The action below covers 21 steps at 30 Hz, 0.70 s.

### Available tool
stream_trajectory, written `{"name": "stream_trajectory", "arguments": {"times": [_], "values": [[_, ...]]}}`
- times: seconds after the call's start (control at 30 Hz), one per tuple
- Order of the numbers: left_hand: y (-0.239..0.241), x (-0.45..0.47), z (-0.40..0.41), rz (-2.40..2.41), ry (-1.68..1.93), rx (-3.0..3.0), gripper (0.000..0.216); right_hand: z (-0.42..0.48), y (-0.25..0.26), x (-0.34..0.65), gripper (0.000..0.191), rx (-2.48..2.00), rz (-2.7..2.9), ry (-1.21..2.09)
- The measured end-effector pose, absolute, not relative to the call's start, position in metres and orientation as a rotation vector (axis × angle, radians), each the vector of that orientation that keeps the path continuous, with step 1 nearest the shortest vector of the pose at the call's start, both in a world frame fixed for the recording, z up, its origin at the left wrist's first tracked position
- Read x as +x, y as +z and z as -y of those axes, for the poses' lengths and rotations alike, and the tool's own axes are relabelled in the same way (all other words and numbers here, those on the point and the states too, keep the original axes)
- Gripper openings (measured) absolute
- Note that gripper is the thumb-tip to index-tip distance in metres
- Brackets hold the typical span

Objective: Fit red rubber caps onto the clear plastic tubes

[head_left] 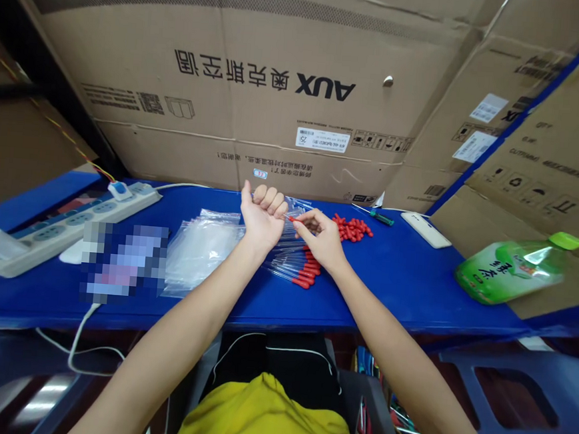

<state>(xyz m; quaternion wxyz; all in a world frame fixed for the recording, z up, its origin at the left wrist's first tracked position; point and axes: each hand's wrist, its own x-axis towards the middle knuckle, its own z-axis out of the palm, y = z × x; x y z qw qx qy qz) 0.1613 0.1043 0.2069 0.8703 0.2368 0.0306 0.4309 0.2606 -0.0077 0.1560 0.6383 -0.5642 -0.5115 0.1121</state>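
Observation:
My left hand, palm turned up and fingers curled, holds a thin clear tube of which little shows. Thumb and fingers of my right hand pinch a small red rubber bulb at the tube's near end; the two look like a dropper. How far the bulb sits on the tube is hidden. Below my hands lies a row of clear droppers, their red bulbs pointing right. Beyond my right hand is a heap of loose red bulbs. More clear tubes lie behind my hands.
Clear plastic bags are stacked left of my hands on the blue table. Farther left are a blurred phone and a power strip. A screwdriver, a white device and a green bottle lie rightward. Cardboard walls the back.

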Motion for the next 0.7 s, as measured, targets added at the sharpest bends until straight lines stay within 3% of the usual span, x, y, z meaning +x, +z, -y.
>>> {"name": "stream_trajectory", "arguments": {"times": [0.3, 0.7], "values": [[0.212, 0.160, -0.101, -0.092, 0.937, 0.402, 0.052, 0.006, 0.157, 0.244, 0.029, -1.169, 1.101, 0.289], [0.215, 0.161, -0.098, -0.223, 0.962, 0.487, 0.065, 0.005, 0.153, 0.240, 0.028, -1.133, 1.094, 0.318]]}}
